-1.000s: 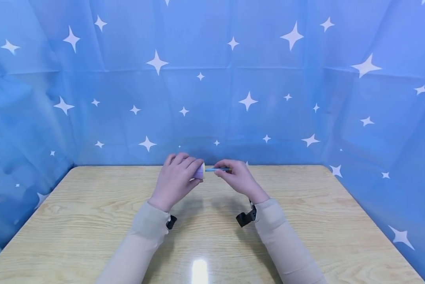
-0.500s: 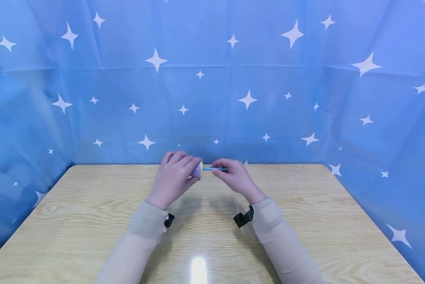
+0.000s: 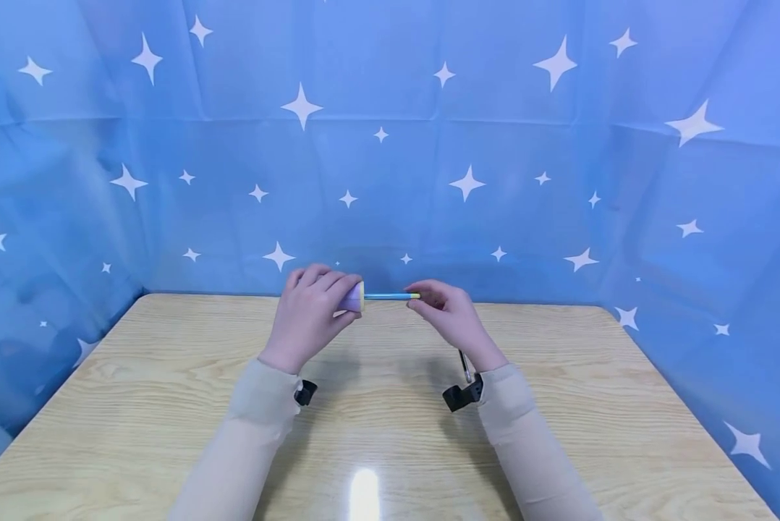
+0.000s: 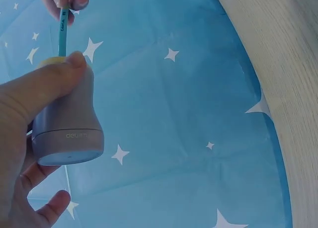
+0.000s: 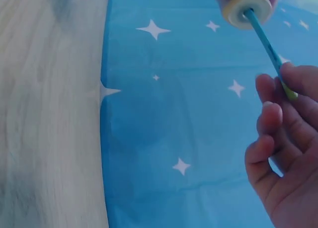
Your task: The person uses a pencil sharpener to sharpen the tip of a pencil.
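Note:
My left hand [image 3: 308, 315] holds a small purple-grey pencil sharpener [image 4: 67, 109] with a waisted body, lettering near its base and a cream-yellow ring at one end. In the right wrist view that ringed end shows a small hole, with a blue pencil [image 5: 268, 46] stuck into it. Lying level in the head view, the pencil runs from the sharpener to my right hand [image 3: 447, 310]. Thumb and forefinger pinch it near its yellow-green end; the other fingers curl loosely below. Both hands are raised near the far edge of the table. The pencil's inserted tip is hidden.
The wood-grain table [image 3: 377, 412] stretches beneath both forearms, with a bright light reflection at the front. A blue curtain [image 3: 390, 195] with white stars stands behind it and along both sides. Each wrist wears a black camera mount [image 3: 463, 394].
My right hand has shifted right along the pencil to its end, so more of the pencil shows between the hands. The left hand keeps its hold on the sharpener, and the head view has shifted slightly.

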{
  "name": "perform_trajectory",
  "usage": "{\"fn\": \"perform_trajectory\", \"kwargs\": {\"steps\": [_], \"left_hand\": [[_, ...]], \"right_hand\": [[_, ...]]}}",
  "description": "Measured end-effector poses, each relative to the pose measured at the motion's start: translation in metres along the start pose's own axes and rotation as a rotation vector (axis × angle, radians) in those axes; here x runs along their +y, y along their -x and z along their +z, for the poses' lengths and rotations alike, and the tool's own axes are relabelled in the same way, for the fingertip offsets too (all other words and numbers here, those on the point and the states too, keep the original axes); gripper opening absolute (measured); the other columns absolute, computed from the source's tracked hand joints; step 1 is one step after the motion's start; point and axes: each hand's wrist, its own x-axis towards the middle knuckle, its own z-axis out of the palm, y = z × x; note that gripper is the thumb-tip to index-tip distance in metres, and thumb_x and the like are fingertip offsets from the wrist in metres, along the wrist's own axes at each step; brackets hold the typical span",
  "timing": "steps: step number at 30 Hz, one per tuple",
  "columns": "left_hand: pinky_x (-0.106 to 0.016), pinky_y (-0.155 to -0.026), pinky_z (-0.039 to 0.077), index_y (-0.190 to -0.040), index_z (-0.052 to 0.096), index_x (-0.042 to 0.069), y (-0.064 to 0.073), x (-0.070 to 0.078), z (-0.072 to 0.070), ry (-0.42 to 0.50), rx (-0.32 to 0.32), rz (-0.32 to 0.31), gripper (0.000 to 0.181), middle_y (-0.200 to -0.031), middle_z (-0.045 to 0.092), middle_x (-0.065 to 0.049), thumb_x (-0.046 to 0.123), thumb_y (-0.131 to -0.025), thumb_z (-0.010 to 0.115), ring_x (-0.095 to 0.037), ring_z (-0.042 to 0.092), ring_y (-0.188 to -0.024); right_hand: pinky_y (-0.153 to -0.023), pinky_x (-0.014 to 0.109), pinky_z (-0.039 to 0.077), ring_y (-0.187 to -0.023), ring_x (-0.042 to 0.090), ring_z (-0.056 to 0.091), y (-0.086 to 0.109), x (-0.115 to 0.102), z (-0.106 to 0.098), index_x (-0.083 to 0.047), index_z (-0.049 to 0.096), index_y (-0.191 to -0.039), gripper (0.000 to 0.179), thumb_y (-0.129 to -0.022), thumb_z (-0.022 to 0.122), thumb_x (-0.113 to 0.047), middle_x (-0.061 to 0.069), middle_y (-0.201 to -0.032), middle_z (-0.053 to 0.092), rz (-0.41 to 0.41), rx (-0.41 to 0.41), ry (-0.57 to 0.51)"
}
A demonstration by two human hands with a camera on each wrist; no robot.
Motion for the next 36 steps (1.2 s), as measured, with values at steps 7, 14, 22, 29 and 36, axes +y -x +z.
{"fn": "perform_trajectory", "kwargs": {"steps": [7, 14, 22, 29, 36], "left_hand": [[-0.045, -0.092, 0.038, -0.121, 0.067, 0.017, -0.0015, 0.0004, -0.0010, 0.012, -0.030, -0.014, 0.053, -0.110, 0.069, -0.001, 0.031, -0.073, 0.085, -0.025, 0.053, -0.108], [-0.044, -0.091, 0.038, -0.120, 0.067, 0.017, -0.0013, 0.0001, -0.0030, 0.034, -0.026, -0.020, 0.053, -0.108, 0.069, -0.001, 0.030, -0.072, 0.086, -0.024, 0.053, -0.106], [-0.044, -0.093, 0.038, -0.121, 0.069, 0.016, -0.0019, -0.0005, -0.0044, 0.051, -0.028, 0.003, 0.053, -0.108, 0.069, -0.001, 0.030, -0.072, 0.086, -0.024, 0.053, -0.106], [-0.044, -0.092, 0.039, -0.120, 0.070, 0.016, -0.0013, -0.0002, -0.0057, 0.045, -0.006, 0.019, 0.052, -0.106, 0.070, -0.001, 0.029, -0.072, 0.086, -0.024, 0.053, -0.105], [-0.044, -0.091, 0.039, -0.120, 0.070, 0.014, -0.0013, 0.0011, -0.0034, 0.037, -0.003, 0.023, 0.054, -0.107, 0.070, -0.003, 0.029, -0.071, 0.087, -0.025, 0.054, -0.104]], "right_hand": [[-0.069, 0.039, 0.053, -0.074, 0.023, 0.064, 0.0002, 0.0008, -0.0081, -0.012, 0.070, -0.115, 0.023, -0.093, 0.067, -0.020, 0.009, -0.098, 0.072, 0.032, 0.009, -0.075], [-0.073, 0.039, 0.052, -0.071, 0.021, 0.066, 0.0018, 0.0013, -0.0082, -0.012, 0.071, -0.114, 0.025, -0.093, 0.066, -0.024, 0.003, -0.096, 0.073, 0.053, 0.028, -0.067], [-0.066, 0.035, 0.052, -0.070, 0.021, 0.066, 0.0032, 0.0011, -0.0054, -0.009, 0.073, -0.109, 0.022, -0.095, 0.064, -0.023, 0.003, -0.092, 0.073, -0.025, 0.071, -0.007], [-0.058, 0.033, 0.049, -0.064, 0.015, 0.064, 0.0033, -0.0004, -0.0031, -0.010, 0.074, -0.105, 0.020, -0.095, 0.064, -0.023, 0.000, -0.087, 0.073, -0.105, 0.117, 0.068], [-0.061, 0.035, 0.050, -0.062, 0.011, 0.063, 0.0022, 0.0016, -0.0029, -0.009, 0.073, -0.105, 0.020, -0.096, 0.061, -0.023, -0.001, -0.085, 0.071, -0.114, 0.114, 0.079]]}}
